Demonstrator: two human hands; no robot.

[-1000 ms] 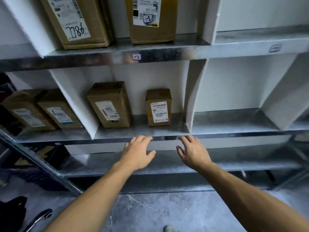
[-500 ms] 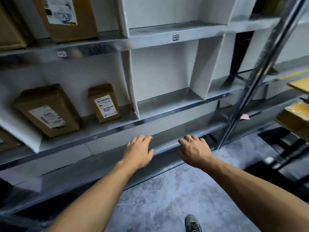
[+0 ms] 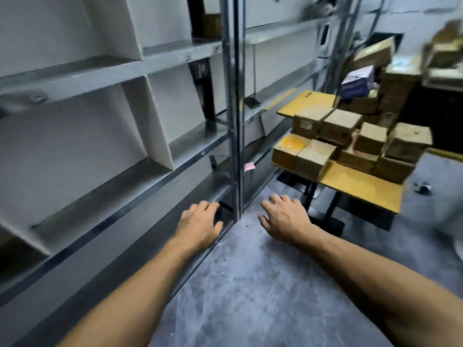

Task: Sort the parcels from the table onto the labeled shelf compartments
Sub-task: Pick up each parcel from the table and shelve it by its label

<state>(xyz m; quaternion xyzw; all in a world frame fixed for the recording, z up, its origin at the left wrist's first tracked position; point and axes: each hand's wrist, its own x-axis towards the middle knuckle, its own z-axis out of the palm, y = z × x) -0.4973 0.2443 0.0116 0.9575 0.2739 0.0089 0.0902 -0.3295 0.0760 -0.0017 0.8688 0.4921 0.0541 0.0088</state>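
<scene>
Shelf unit (image 3: 160, 68): grey metal, fills the left half of the frame and runs back toward the upper centre. White dividers (image 3: 150, 126) split its levels into compartments. The compartments in view hold no parcels, apart from one brown shape, too blurred to tell, at the top centre behind the upright post (image 3: 233, 121).

Floor (image 3: 250, 284): grey, marbled, occupies the lower centre and lower right.

Table (image 3: 363, 186): yellow top on dark legs, right of centre, standing apart from the shelf unit.

Parcels (image 3: 340, 123): brown cardboard boxes, stacked in several layers on the table. The stack covers most of the top and leaves the near edge bare. One white-and-purple box (image 3: 357, 81) sits tilted near the top of the stack.

Left hand (image 3: 200, 224): lower centre, palm down, in front of the lowest shelf edge. Fingers relaxed and slightly spread; holds nothing.

Right hand (image 3: 285, 219): just right of the left hand, palm down over the floor, near the table legs. Fingers spread wide; holds nothing.

Pink slip (image 3: 249, 166): attached low on the shelf frame, just right of the post.
</scene>
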